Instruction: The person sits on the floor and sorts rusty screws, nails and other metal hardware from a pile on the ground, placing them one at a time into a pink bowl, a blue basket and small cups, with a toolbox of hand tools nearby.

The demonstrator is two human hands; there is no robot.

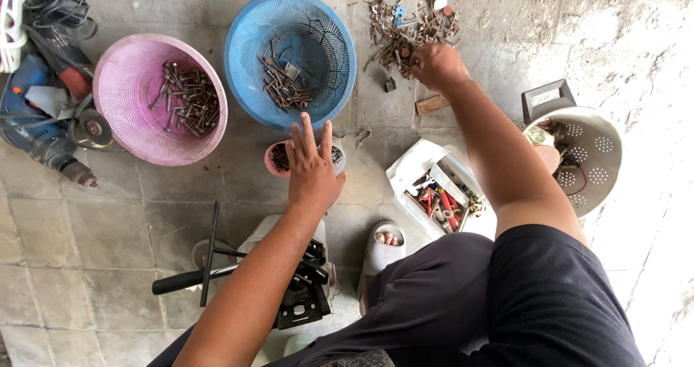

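Observation:
My right hand reaches far forward into a pile of rusty screws, nails and small parts on the concrete floor, fingers curled down among them. Whether it grips a piece is hidden. My left hand hovers with fingers spread over a small pink cup of dark screws. Beyond it sits a blue mesh basket holding rusty nails. To its left a pink mesh basket holds long rusty bolts.
A white cut-open jug with red and mixed parts lies right of centre. A white colander is at far right. Power tools, a drill and grinder, lie at left. Black metal brackets and a rod lie near my knees, beside my sandalled foot.

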